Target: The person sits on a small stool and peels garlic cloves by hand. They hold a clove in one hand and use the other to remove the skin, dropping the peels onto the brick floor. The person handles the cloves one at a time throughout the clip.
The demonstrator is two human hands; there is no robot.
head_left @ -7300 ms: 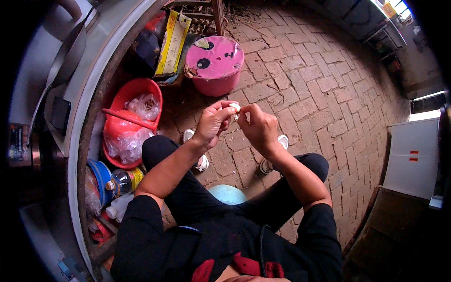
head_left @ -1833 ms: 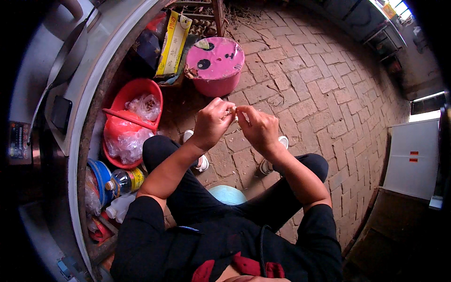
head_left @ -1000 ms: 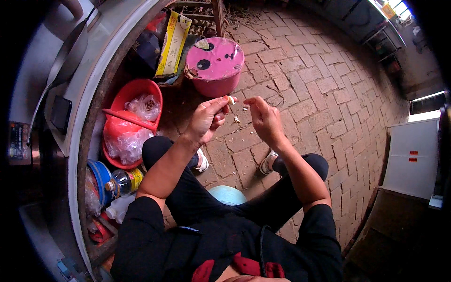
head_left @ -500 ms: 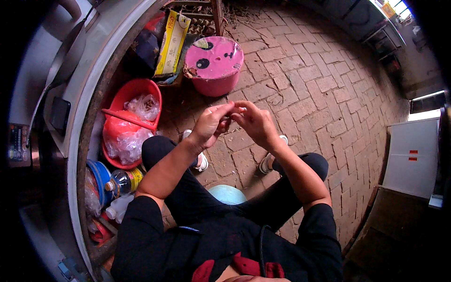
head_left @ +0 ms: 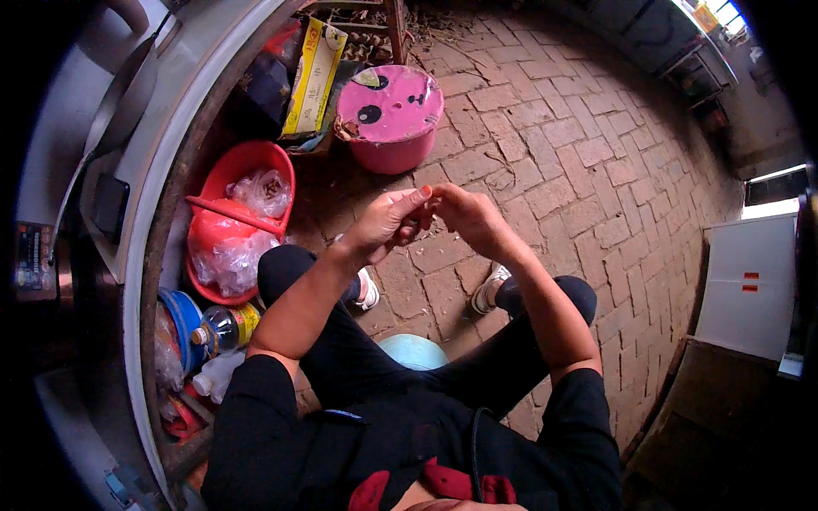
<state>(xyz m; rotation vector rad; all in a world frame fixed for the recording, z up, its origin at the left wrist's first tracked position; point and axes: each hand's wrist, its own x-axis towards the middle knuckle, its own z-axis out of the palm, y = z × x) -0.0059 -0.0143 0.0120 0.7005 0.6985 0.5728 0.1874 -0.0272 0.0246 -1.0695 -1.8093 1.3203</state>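
The left hand [head_left: 388, 223] and the right hand [head_left: 467, 220] are held together above the brick floor [head_left: 588, 162], fingertips touching. The fingers of both are curled and pinched around something very small between them; what it is cannot be told, since it is hidden by the fingers. Rough reddish-brown paving bricks, laid in a staggered pattern, lie under the hands. Just beyond the hands stands a round pink plastic bucket [head_left: 392, 119] with a smooth lid bearing dark spots. To the left, a red plastic basin [head_left: 223, 175] is filled with crumpled clear plastic bags [head_left: 228, 255]. A yellow flat package [head_left: 312, 77] leans behind it. Nearer the body, a clear bottle with a yellow label [head_left: 223, 328] lies beside a blue container [head_left: 183, 319].
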